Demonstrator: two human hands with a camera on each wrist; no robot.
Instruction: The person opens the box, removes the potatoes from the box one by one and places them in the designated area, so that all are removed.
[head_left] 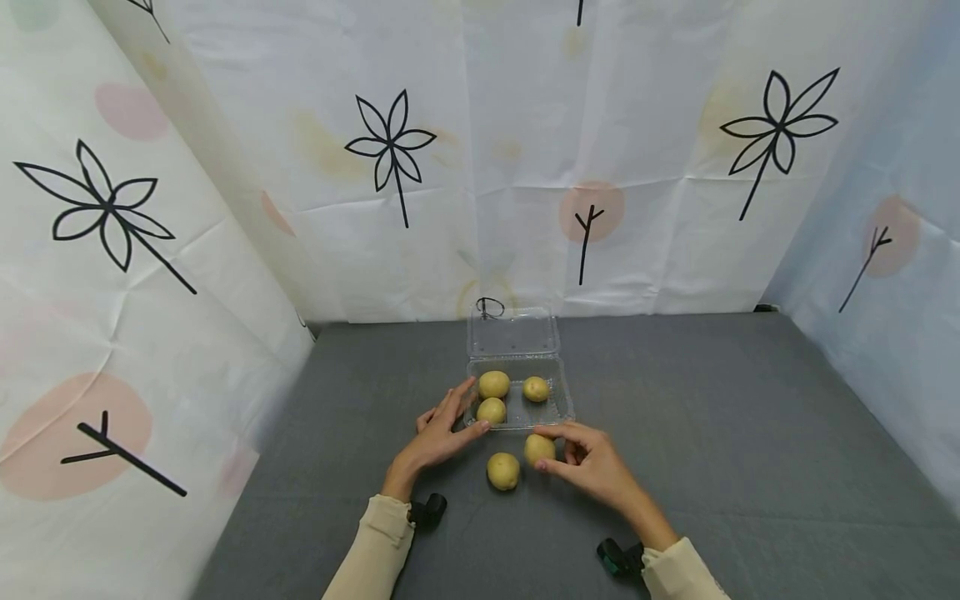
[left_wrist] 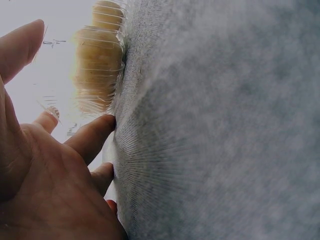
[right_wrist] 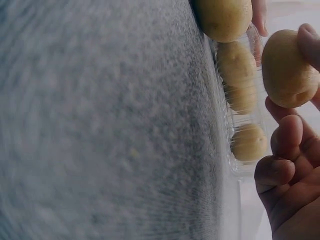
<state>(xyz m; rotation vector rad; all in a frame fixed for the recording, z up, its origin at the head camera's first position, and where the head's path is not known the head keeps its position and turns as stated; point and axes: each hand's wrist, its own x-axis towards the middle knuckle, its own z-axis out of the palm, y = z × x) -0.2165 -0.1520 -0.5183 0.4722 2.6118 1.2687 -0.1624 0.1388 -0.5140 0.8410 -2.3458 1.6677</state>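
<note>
A clear plastic clamshell box (head_left: 566,402) stands with its lid (head_left: 513,333) raised toward the wall. Inside it lie three potatoes: two along the left side, a rear one (head_left: 494,384) and a front one (head_left: 491,411), and one at the right (head_left: 536,389). My right hand (head_left: 596,468) pinches another potato (right_wrist: 287,70) between thumb and fingers, just in front of the box. My left hand (head_left: 442,433) is spread at the box's left front corner, its fingers straight, some fingertips touching the cloth. One loose potato (head_left: 503,472) rests on the table between the hands.
Grey cloth covers the table (head_left: 697,417). White printed fabric (head_left: 510,167) hangs behind and along both sides. Dark wrist cameras are strapped on the left wrist (head_left: 428,512) and the right wrist (head_left: 621,558).
</note>
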